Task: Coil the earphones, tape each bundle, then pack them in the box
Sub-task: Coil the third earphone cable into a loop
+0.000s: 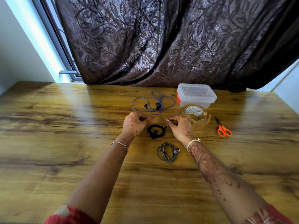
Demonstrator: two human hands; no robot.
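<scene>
Wooden, glossy and streaked with dark grain, the table (pixel 64 143) carries everything. At its far edge, against a brown leaf-patterned curtain (pixel 161 38), sits a clear plastic box (pixel 196 96) with its lid on and an orange latch on its left side. A roll of translucent brown tape (pixel 196 117) stands on edge in front of it, hiding the box's lower front. The right hand (pixel 181 125) in turn covers the roll's near left side. Orange-handled scissors (pixel 223 129) lie to the right.

Blue earphones (pixel 158 105) sprawl in loose loops left of the box. Black earphones (pixel 155 132) lie in a tight coil between the hands, and the right hand pinches the plug end. The left hand (pixel 135 122) is curled (whether it grips anything cannot be told). Grey earphones (pixel 175 152) rest coiled nearer the person.
</scene>
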